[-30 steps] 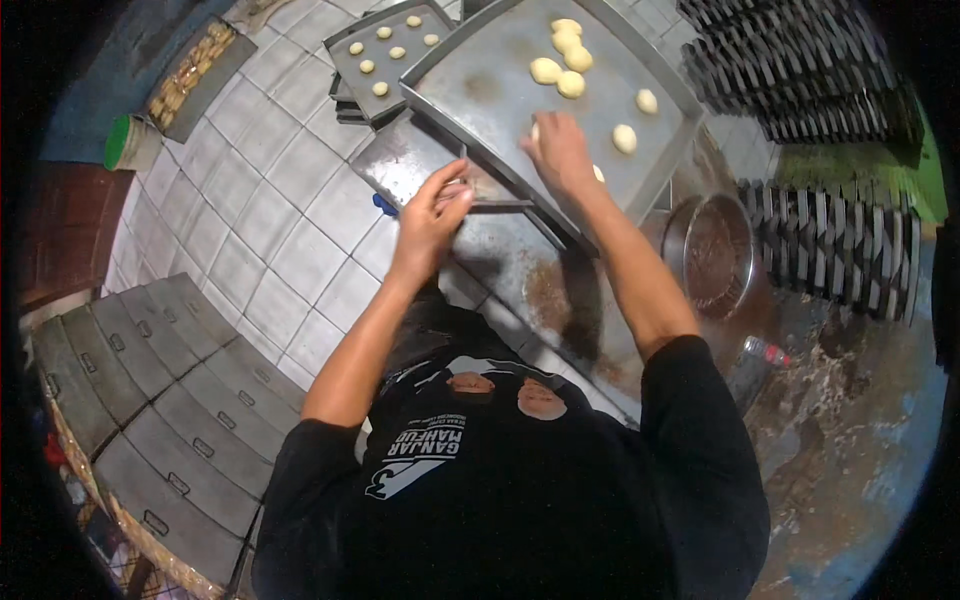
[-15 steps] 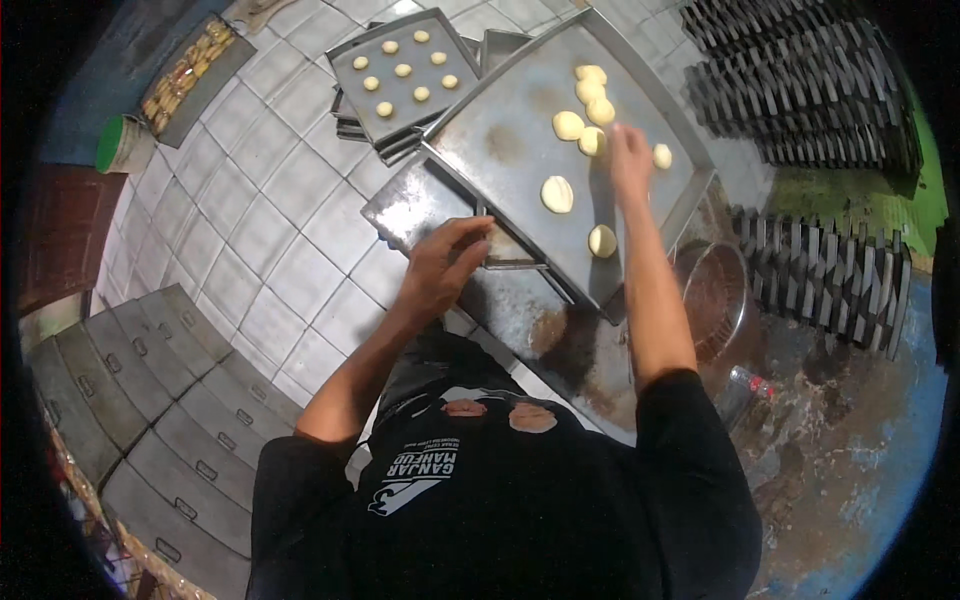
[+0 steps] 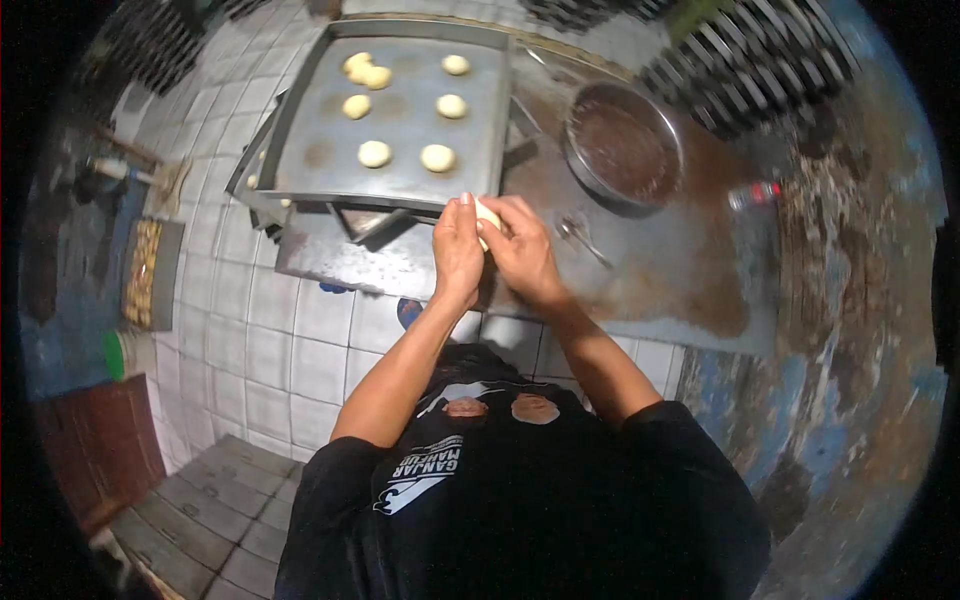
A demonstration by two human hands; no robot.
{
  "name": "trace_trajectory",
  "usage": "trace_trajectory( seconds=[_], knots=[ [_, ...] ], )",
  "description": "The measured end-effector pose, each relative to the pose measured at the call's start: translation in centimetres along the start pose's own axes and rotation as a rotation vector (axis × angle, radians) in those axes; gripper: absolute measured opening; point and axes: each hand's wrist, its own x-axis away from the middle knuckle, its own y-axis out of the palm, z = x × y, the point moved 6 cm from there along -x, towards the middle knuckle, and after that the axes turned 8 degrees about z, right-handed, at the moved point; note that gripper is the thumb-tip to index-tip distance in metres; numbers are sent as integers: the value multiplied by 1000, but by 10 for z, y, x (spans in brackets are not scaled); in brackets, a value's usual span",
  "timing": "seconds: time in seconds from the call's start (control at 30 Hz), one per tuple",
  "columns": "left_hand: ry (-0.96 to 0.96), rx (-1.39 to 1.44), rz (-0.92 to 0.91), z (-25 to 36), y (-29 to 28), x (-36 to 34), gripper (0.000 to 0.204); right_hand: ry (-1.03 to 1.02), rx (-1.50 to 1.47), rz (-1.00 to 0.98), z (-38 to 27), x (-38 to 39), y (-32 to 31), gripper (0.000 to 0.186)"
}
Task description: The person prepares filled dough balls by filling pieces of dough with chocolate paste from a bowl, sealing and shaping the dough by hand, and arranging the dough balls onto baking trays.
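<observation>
Between my two hands is a small pale yellow piece of dough [image 3: 486, 217], partly hidden by the fingers. My left hand [image 3: 459, 252] presses it from one side, thumb and fingers closed together. From the other side my right hand [image 3: 524, 252] curls its fingers and thumb around it. Both hands are just in front of the near right corner of a large metal tray [image 3: 400, 198]. Several pale dough pieces [image 3: 438, 158] lie spread on that tray, with a small cluster of them [image 3: 368, 71] near its far left.
A round metal bowl [image 3: 572, 165] holding something dark brown stands right of the tray on a stained worktop [image 3: 690, 270]. A spoon [image 3: 590, 242] lies before it, a red-capped clear bottle [image 3: 755, 194] farther right. Stacked dark metal moulds [image 3: 750, 65] stand at the far right.
My right hand has come back from over the tray, and both hands now meet around a piece of dough. The view has turned, bringing the bowl and spoon into fuller sight.
</observation>
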Motion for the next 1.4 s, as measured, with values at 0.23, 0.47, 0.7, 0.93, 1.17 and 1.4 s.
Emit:
trace_trajectory(
  seconds=[0.23,0.47,0.7,0.93,1.17,1.4],
  knots=[
    [-23,-190,-136,-67,94,96,45,531,-740,236,93,116,-96,27],
    [-336,-364,-138,-150,72,137,51,499,-83,300,138,148,-172,35],
    [-495,-404,-478,-203,75,122,44,322,-126,63,208,95,-146,14],
    [-145,-280,-566,-133,159,29,85,-23,979,-364,345,52,-116,23],
    [17,-494,-529,-87,194,-77,44,226,150,-272,266,-32,-145,17],
    [153,-756,-341,-82,227,-132,74,329,720,-319,321,-164,-165,18]
  ],
)
